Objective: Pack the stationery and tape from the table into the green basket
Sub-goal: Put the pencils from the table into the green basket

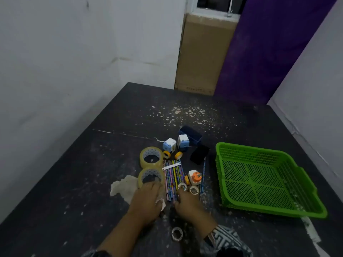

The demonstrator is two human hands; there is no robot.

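Note:
The green basket (263, 177) lies on the right of the dark table, with nothing in it. A row of patterned pencils (173, 175) lies in the middle, and a white strip rests across them. My left hand (147, 199) rests on the near clear tape roll (151, 178), with a scrap of white cloth under its fingers. My right hand (187, 203) is curled over the near ends of the pencils. A second large tape roll (151, 158) stands behind the first. Small tape rings (194, 190) lie beside the pencils.
Two blue-and-white sharpeners (169, 144) and two small yellow tape rolls (178, 155) sit behind the pencils, with a dark blue box (191, 135) and a black object (199, 153). An orange-and-white item (194, 176), a loose pencil (203, 175), a crumpled white cloth (122, 186) and a near tape ring (177, 233) also lie here.

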